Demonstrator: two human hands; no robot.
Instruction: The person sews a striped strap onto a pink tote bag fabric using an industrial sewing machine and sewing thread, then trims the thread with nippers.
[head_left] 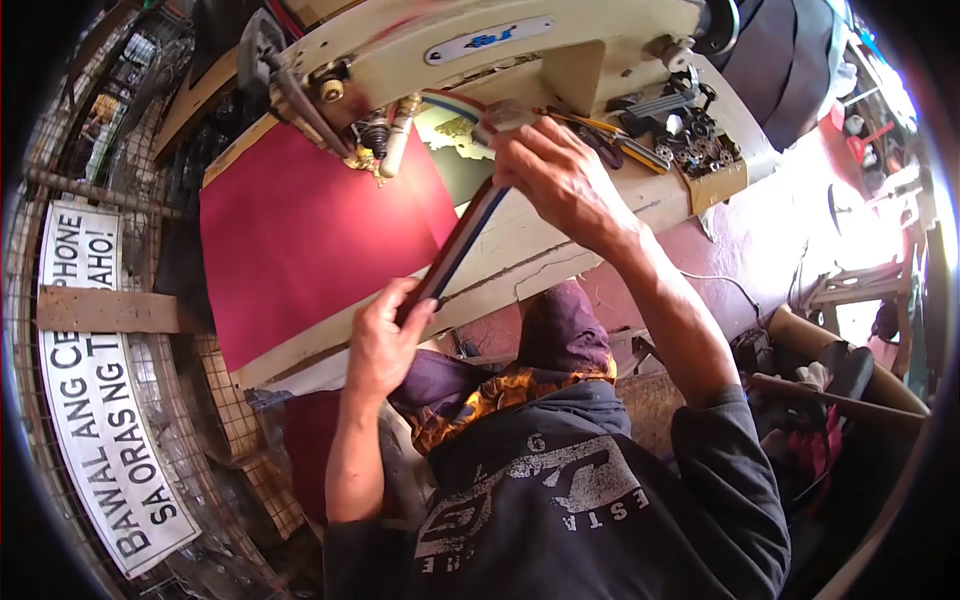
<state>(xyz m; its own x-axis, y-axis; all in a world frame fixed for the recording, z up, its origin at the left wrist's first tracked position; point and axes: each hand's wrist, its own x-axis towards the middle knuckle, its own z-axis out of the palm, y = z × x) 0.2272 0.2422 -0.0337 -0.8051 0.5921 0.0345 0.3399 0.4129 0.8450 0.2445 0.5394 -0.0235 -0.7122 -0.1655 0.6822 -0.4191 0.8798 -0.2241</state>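
Head view: striped strap [468, 238] slants over the surface [530, 243], left hand [385, 342] with grip closed around its lower part, right hand [560, 180] gripping it higher up, covering a stretch. Sewing machine [400, 62] cut off at top edge.

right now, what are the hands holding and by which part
A striped strip: the left hand grips its lower visible end, the right hand grips it farther up.

One strip [466, 240], one sewing machine [398, 60]
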